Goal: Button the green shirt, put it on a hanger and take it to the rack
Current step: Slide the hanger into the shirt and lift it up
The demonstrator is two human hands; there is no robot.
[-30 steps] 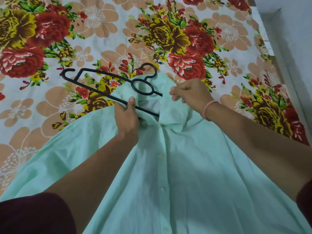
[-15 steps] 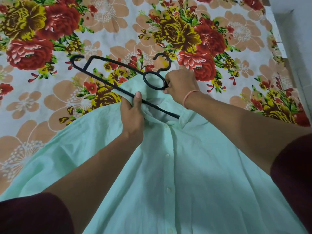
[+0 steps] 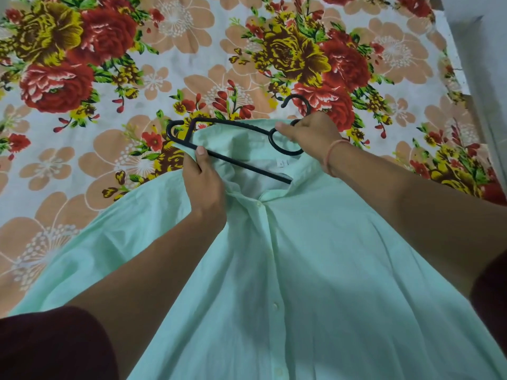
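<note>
The pale green shirt (image 3: 315, 270) lies buttoned on the floral bedsheet, collar away from me. A black plastic hanger (image 3: 219, 124) lies across the collar opening, its right arm pushed inside the neck and its left end sticking out past the collar. My right hand (image 3: 310, 133) grips the hanger at the ring below its hook. My left hand (image 3: 204, 185) pinches the left side of the collar, thumb up against the hanger's lower bar.
The floral bedsheet (image 3: 109, 133) covers the bed all around the shirt. A grey wall or ledge (image 3: 488, 64) runs along the right edge of the bed.
My right hand moved from the collar to the hanger's ring and slid the hanger rightward, deeper into the neck opening. My left hand kept its hold on the collar.
</note>
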